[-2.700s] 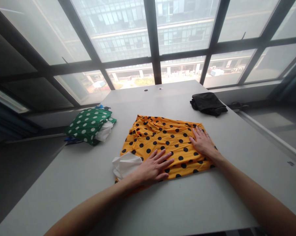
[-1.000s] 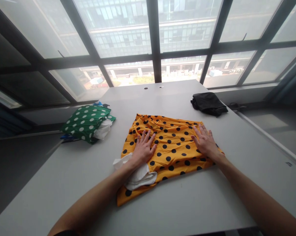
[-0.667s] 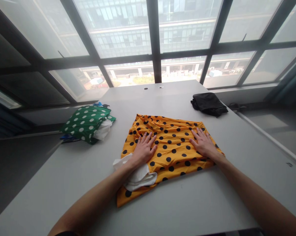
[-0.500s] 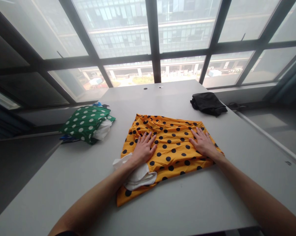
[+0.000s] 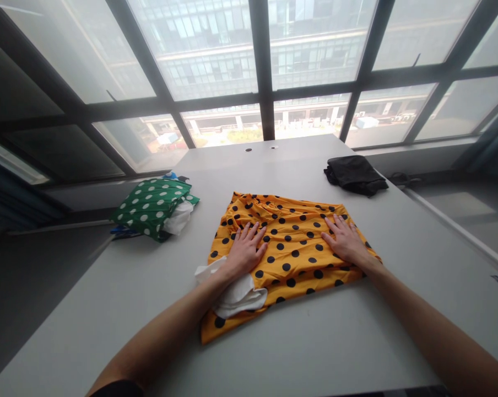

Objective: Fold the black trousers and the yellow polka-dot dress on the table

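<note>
A yellow garment with black polka dots (image 5: 286,248) lies spread on the white table (image 5: 315,336), wrinkled toward its far left corner. My left hand (image 5: 247,251) rests flat on its left part, fingers spread. On its right part lies my right hand (image 5: 346,241), also flat with the fingers apart. A white piece of cloth (image 5: 243,298) lies over the garment's near left corner, partly hidden under my left forearm. Whether it belongs to the garment I cannot tell.
At the table's left edge sits a pile with a green cloth with white dots (image 5: 153,204) on top and white cloth (image 5: 178,218) beside it. A folded black cloth (image 5: 356,173) lies at the far right. Large windows (image 5: 216,60) stand behind the table.
The whole view has shifted slightly, so everything appears a little further right. Both hands stay flat on the yellow garment, and it has not visibly changed shape.
</note>
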`<state>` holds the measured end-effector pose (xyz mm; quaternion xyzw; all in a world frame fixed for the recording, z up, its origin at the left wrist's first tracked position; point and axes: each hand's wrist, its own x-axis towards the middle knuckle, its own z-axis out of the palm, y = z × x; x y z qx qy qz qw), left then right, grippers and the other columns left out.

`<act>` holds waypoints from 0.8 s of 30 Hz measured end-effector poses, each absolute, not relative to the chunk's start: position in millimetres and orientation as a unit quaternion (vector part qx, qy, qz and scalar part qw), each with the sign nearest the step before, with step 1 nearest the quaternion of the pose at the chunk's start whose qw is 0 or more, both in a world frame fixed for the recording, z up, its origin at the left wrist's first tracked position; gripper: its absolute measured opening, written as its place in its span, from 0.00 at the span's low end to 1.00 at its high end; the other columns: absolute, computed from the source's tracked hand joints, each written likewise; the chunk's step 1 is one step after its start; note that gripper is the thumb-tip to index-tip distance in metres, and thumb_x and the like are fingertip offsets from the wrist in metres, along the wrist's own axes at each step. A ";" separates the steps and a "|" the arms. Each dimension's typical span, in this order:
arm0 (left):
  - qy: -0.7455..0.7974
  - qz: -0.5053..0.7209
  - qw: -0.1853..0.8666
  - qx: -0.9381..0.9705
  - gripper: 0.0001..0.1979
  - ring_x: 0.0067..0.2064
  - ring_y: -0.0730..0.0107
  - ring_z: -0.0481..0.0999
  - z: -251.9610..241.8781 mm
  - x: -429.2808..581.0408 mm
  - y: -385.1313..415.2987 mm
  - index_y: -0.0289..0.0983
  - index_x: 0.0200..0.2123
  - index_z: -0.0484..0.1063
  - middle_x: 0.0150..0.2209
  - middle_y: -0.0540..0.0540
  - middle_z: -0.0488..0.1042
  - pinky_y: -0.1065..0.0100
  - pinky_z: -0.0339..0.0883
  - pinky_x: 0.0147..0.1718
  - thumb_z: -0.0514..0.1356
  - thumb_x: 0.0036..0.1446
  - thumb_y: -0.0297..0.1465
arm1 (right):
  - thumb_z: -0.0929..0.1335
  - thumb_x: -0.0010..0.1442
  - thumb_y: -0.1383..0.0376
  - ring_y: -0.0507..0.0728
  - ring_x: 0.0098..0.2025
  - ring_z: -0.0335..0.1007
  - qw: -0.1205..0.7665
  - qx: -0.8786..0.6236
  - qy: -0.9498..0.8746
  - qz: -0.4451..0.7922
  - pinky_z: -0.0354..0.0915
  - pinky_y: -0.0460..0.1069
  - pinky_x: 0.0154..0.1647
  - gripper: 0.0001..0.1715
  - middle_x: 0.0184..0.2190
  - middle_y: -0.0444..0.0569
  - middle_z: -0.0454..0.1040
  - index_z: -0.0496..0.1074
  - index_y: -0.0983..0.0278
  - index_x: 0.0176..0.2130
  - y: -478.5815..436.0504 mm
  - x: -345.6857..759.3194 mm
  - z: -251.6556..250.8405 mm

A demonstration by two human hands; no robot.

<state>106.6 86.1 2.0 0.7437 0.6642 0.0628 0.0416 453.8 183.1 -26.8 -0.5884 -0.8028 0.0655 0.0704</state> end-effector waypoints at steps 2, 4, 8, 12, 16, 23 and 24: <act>0.665 0.061 0.042 0.743 0.31 0.77 0.48 0.46 2.2 106.9 86.4 0.46 0.74 0.57 0.76 0.47 0.50 0.42 0.41 0.73 0.48 0.73 0.47 | 0.55 0.73 0.46 0.65 0.78 0.38 0.071 -0.589 -0.802 0.066 0.41 0.65 0.76 0.41 0.77 0.57 0.45 0.55 0.62 0.75 182.6 453.3 -25.2; 0.664 0.064 0.038 0.744 0.30 0.77 0.48 0.46 1.2 106.5 86.8 0.46 0.74 0.58 0.76 0.47 0.51 0.42 0.42 0.72 0.48 0.73 0.47 | 0.55 0.73 0.46 0.65 0.78 0.38 0.071 -0.589 -0.802 0.068 0.42 0.65 0.76 0.41 0.77 0.57 0.46 0.56 0.62 0.75 182.1 452.9 -24.1; 0.663 0.067 0.032 0.745 0.30 0.77 0.49 0.46 -1.7 105.2 87.6 0.47 0.74 0.57 0.76 0.48 0.51 0.42 0.42 0.72 0.48 0.73 0.47 | 0.55 0.73 0.46 0.65 0.78 0.38 0.072 -0.590 -0.801 0.071 0.42 0.64 0.76 0.41 0.77 0.57 0.46 0.55 0.62 0.75 182.0 453.1 -24.1; 0.662 0.069 0.034 0.746 0.30 0.77 0.48 0.46 -1.8 105.0 87.8 0.47 0.74 0.58 0.76 0.48 0.51 0.42 0.42 0.72 0.48 0.73 0.47 | 0.55 0.73 0.45 0.65 0.78 0.39 0.075 -0.590 -0.801 0.069 0.41 0.64 0.76 0.41 0.77 0.55 0.47 0.56 0.61 0.75 182.4 453.8 -24.4; 0.665 0.067 0.043 0.743 0.30 0.77 0.49 0.46 0.4 105.6 87.8 0.48 0.74 0.57 0.76 0.48 0.51 0.42 0.41 0.73 0.48 0.73 0.47 | 0.55 0.73 0.46 0.64 0.78 0.38 0.071 -0.593 -0.799 0.072 0.41 0.64 0.76 0.41 0.77 0.56 0.46 0.56 0.62 0.75 181.4 452.7 -23.6; 0.663 0.066 0.038 0.745 0.31 0.77 0.49 0.45 -0.1 105.2 87.4 0.47 0.75 0.56 0.76 0.48 0.50 0.42 0.40 0.73 0.46 0.73 0.48 | 0.55 0.73 0.50 0.66 0.77 0.45 0.119 -0.628 -0.766 0.071 0.47 0.65 0.74 0.38 0.75 0.60 0.53 0.62 0.67 0.71 189.8 466.3 -20.7; 0.662 0.066 0.036 0.746 0.31 0.77 0.49 0.45 -0.7 104.9 87.5 0.47 0.75 0.56 0.76 0.48 0.50 0.43 0.40 0.73 0.46 0.73 0.49 | 0.57 0.73 0.51 0.67 0.75 0.50 0.135 -0.633 -0.759 0.072 0.50 0.63 0.73 0.37 0.73 0.61 0.57 0.65 0.68 0.69 192.8 473.3 -18.6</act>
